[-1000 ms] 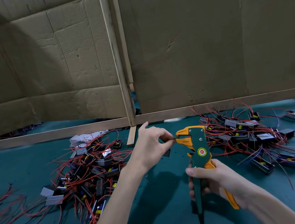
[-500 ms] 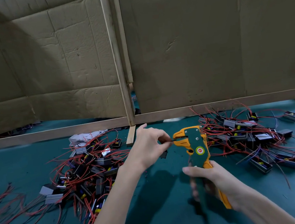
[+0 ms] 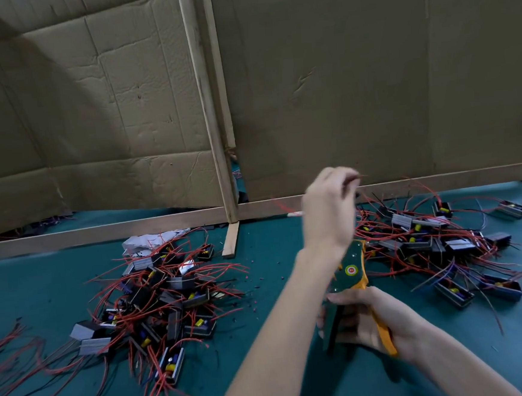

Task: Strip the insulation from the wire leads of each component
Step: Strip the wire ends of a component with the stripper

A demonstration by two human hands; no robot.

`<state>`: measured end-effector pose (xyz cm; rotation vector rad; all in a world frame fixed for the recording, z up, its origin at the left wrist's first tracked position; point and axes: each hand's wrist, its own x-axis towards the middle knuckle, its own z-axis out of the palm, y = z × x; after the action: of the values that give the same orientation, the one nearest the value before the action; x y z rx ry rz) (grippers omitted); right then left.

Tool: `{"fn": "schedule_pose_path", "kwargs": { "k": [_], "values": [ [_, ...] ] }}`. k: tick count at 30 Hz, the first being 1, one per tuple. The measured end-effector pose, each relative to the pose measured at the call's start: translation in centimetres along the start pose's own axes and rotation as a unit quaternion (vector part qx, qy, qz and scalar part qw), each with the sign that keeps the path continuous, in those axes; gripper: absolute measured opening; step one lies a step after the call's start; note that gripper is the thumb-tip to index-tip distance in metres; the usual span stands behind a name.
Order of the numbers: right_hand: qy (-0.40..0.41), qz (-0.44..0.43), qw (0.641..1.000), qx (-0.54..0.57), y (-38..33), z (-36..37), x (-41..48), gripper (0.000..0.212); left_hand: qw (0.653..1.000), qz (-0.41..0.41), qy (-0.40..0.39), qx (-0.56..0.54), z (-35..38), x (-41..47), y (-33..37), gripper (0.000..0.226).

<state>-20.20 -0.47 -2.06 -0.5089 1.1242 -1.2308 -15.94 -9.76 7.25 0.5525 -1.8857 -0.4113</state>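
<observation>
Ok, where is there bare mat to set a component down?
Bare mat lies between the wooden rail and the left pile, and at the near right corner beyond the right hand gripping the wire stripper. The strip between left pile and left forearm holds only insulation crumbs. Crowded: the left pile, the right pile, and loose red wires at the left edge.

**Setting: screened bench, teal top**

Work surface covered by a matte teal mat [image 3: 35,287]. The back is closed off by two brown cardboard panels. The left panel [image 3: 89,102] is creased and dented and carries a broad diagonal shadow. The right panel [image 3: 384,78] is smoother, with one scuff near mid-height. A pale wooden upright [image 3: 207,108] stands at the join. A wooden rail [image 3: 100,233] runs along the panels' foot. A short wooden block [image 3: 232,240] lies flat at the upright's base.
</observation>
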Motion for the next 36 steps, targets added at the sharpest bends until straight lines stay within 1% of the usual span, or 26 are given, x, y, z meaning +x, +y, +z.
{"fn": "schedule_pose_path", "kwargs": {
  "k": [1, 2, 4, 5, 6, 8, 10, 11, 12, 13, 14, 15, 16, 17, 18, 19, 20, 22, 24, 27, 29, 31, 32, 33, 35, 36],
  "values": [
    [-0.002, -0.001, 1.000, 0.006, 0.0, -0.1, 0.0, 0.014, 0.999, -0.010, -0.045, -0.028, 1.4, 0.4, 0.8, 0.018],
    [-0.003, -0.003, 1.000, 0.013, -0.1, -0.2, 0.0, 0.012, 0.991, -0.032, -0.113, -0.058, 2.5, 0.6, 1.7, 0.029],
    [-0.009, -0.006, 1.000, 0.025, -0.1, -0.4, 0.0, 0.012, 0.956, -0.060, -0.272, -0.092, 3.6, 0.3, 2.6, 0.060],
    [-0.013, -0.004, 0.999, 0.029, -0.2, -0.4, 0.0, 0.013, 0.939, -0.061, -0.327, -0.088, 3.7, 0.0, 2.5, 0.068],
    [-0.015, -0.001, 0.999, 0.033, -0.2, -0.5, 0.1, 0.016, 0.930, -0.060, -0.355, -0.075, 3.2, -0.4, 2.1, 0.070],
    [-0.012, 0.004, 0.999, 0.042, -0.2, -0.6, 0.3, 0.019, 0.933, -0.063, -0.354, -0.020, 1.3, -1.2, 0.4, 0.060],
    [-0.004, 0.007, 0.999, 0.051, -0.3, -0.6, 0.4, 0.018, 0.939, -0.092, -0.314, 0.104, -1.8, -1.9, -2.2, 0.049],
    [-0.003, 0.006, 0.999, 0.052, -0.3, -0.7, 0.4, 0.016, 0.933, -0.111, -0.289, 0.184, -3.6, -2.2, -3.8, 0.044],
    [-0.003, 0.004, 0.999, 0.050, -0.3, -0.8, 0.4, 0.015, 0.918, -0.129, -0.265, 0.266, -5.6, -2.4, -5.2, 0.040],
    [-0.002, 0.003, 0.999, 0.045, -0.2, -0.9, 0.4, 0.014, 0.893, -0.152, -0.249, 0.342, -7.6, -2.6, -6.5, 0.038],
    [-0.004, 0.003, 0.999, 0.040, -0.2, -1.0, 0.4, 0.013, 0.861, -0.179, -0.249, 0.406, -9.3, -2.8, -7.7, 0.038],
    [-0.007, 0.005, 0.999, 0.035, -0.2, -1.0, 0.4, 0.012, 0.826, -0.208, -0.268, 0.451, -10.7, -3.0, -8.7, 0.040],
    [-0.010, 0.008, 0.999, 0.034, -0.1, -0.9, 0.4, 0.013, 0.794, -0.239, -0.299, 0.472, -11.9, -3.1, -9.6, 0.042],
    [-0.012, 0.008, 0.999, 0.032, -0.1, -0.9, 0.4, 0.013, 0.772, -0.272, -0.334, 0.468, -12.9, -3.2, -10.5, 0.043],
    [-0.014, 0.007, 0.999, 0.030, -0.1, -0.8, 0.4, 0.013, 0.763, -0.304, -0.360, 0.442, -13.5, -3.3, -11.2, 0.042],
    [-0.013, 0.006, 0.999, 0.030, -0.1, -0.8, 0.4, 0.014, 0.767, -0.329, -0.371, 0.407, -14.1, -3.3, -11.8, 0.039],
    [-0.012, 0.007, 0.999, 0.030, -0.1, -0.8, 0.4, 0.014, 0.778, -0.342, -0.369, 0.376, -14.5, -3.3, -12.1, 0.032],
    [-0.009, 0.010, 0.999, 0.035, -0.1, -0.8, 0.5, 0.016, 0.803, -0.337, -0.348, 0.346, -15.0, -3.4, -12.5, 0.020],
    [-0.007, 0.010, 0.999, 0.040, -0.1, -0.8, 0.5, 0.017, 0.827, -0.316, -0.322, 0.335, -15.2, -3.2, -12.8, 0.013],
    [-0.003, 0.007, 0.999, 0.044, 0.0, -0.9, 0.6, 0.020, 0.882, -0.276, -0.243, 0.295, -15.2, -3.0, -12.8, 0.009],
    [-0.003, 0.003, 0.999, 0.045, 0.0, -0.9, 0.6, 0.020, 0.929, -0.238, -0.177, 0.220, -15.0, -2.7, -12.4, 0.008],
    [-0.001, -0.001, 0.999, 0.045, 0.0, -0.9, 0.6, 0.020, 0.965, -0.211, -0.107, 0.114, -14.5, -2.3, -11.7, 0.009],
    [-0.001, -0.003, 0.999, 0.045, 0.0, -0.9, 0.6, 0.020, 0.974, -0.212, -0.067, 0.042, -14.1, -2.2, -11.2, 0.011],
    [0.001, -0.004, 0.999, 0.045, 0.0, -0.9, 0.6, 0.020, 0.974, -0.222, -0.030, -0.043, -13.6, -2.1, -10.7, 0.013],
    [0.005, -0.008, 0.999, 0.045, 0.0, -0.9, 0.5, 0.020, 0.950, -0.237, 0.009, -0.203, -12.5, -2.1, -9.5, 0.013],
    [0.006, -0.011, 0.999, 0.046, 0.0, -0.9, 0.5, 0.019, 0.938, -0.237, 0.000, -0.253, -12.0, -2.1, -9.2, 0.013]
  ]
}}
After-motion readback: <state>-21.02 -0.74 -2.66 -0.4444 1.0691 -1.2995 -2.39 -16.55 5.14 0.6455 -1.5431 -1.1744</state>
